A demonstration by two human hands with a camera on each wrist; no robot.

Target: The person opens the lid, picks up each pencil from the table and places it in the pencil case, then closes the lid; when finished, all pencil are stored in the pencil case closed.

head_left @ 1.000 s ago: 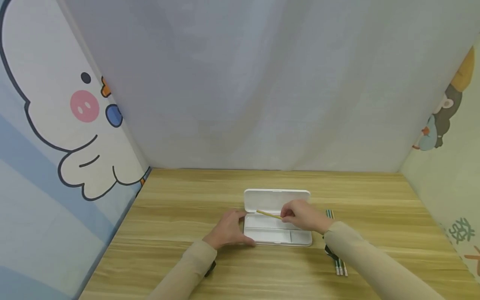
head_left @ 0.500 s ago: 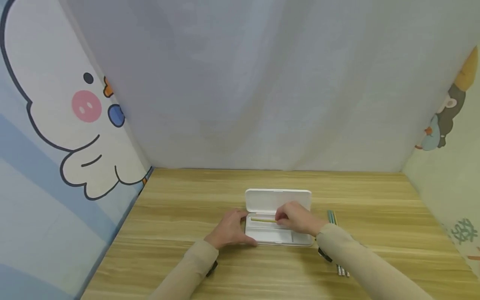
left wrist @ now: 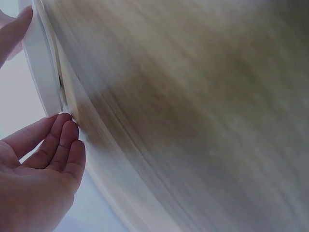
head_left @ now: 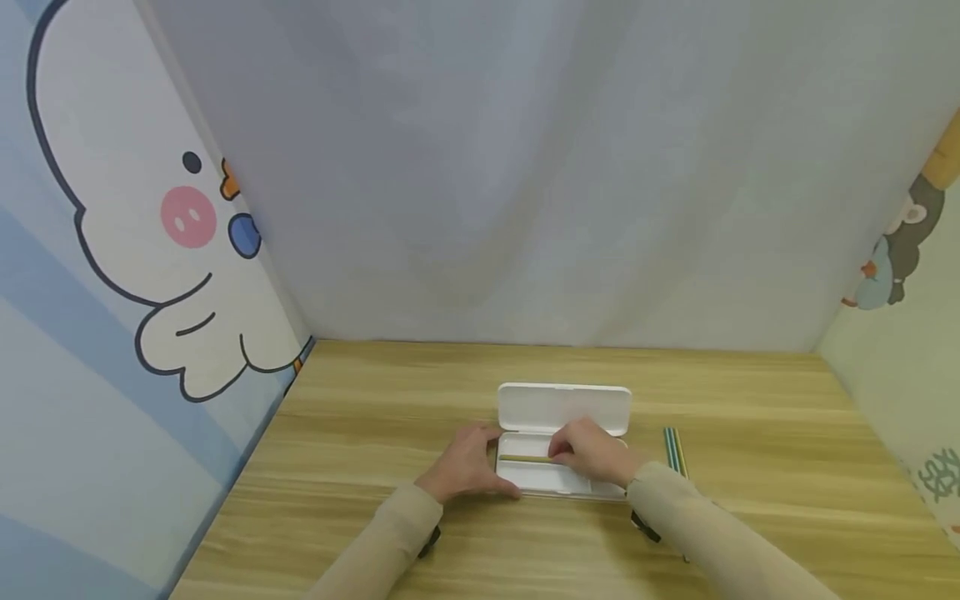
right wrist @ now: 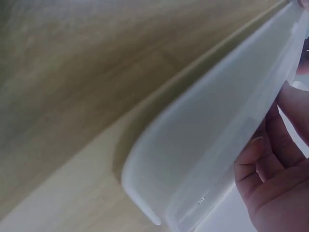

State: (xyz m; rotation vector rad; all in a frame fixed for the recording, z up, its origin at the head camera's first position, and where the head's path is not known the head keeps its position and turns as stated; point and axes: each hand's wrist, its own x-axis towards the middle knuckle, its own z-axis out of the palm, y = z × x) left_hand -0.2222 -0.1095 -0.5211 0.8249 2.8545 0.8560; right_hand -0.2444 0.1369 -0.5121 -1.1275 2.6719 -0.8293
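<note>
In the head view a white pencil case point(head_left: 543, 477) lies on the table with its lid point(head_left: 564, 407) raised at the back. My left hand point(head_left: 463, 467) grips the left end, thumb at the front edge and fingers at the rear corner. Those fingertips meet the case rim point(left wrist: 42, 58) in the left wrist view. With my right hand point(head_left: 592, 452) I pinch a yellow pencil point(head_left: 523, 458), which lies lengthwise along the divider between the long compartments. Its right part is hidden behind my fingers. The right wrist view shows curled fingers point(right wrist: 270, 150) beside the case; the pencil is hidden there.
Several pencils point(head_left: 675, 450), teal and yellow, lie side by side to the right of the case, partly under my right sleeve point(head_left: 712, 525). A pale curtain point(head_left: 525, 183) rises behind the wooden table point(head_left: 375, 392). Cartoon-printed walls stand left and right.
My right hand has lowered the yellow pencil from a tilted position above the case down to the divider, turning it level. My left hand keeps its hold. The head view has shifted slightly.
</note>
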